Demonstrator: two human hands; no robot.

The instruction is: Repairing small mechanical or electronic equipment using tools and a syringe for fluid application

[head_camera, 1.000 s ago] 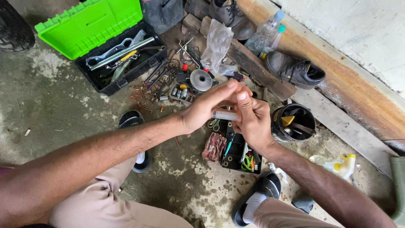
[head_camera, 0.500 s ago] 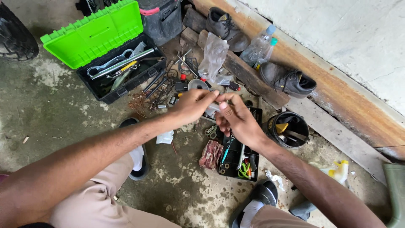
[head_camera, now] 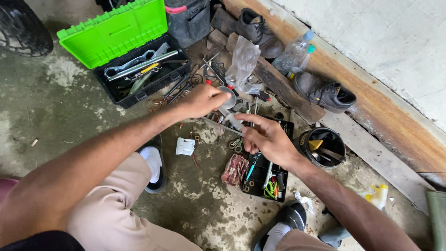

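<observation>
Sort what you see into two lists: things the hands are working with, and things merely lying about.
In hand:
left hand, over the round shiny metal lid
right hand, pinching a small pale grey part

Lying about:
green-lidded black plastic toolbox
clear plastic bottle
dark leather shoe
black round bucket
flat black tray

A single head-worn camera looks steeply down from close above at the stained concrete floor [head_camera: 60, 121]. It faces a white wall [head_camera: 395, 51] at the far right, with the open green-lidded black plastic toolbox [head_camera: 125, 46] at the far left.
</observation>
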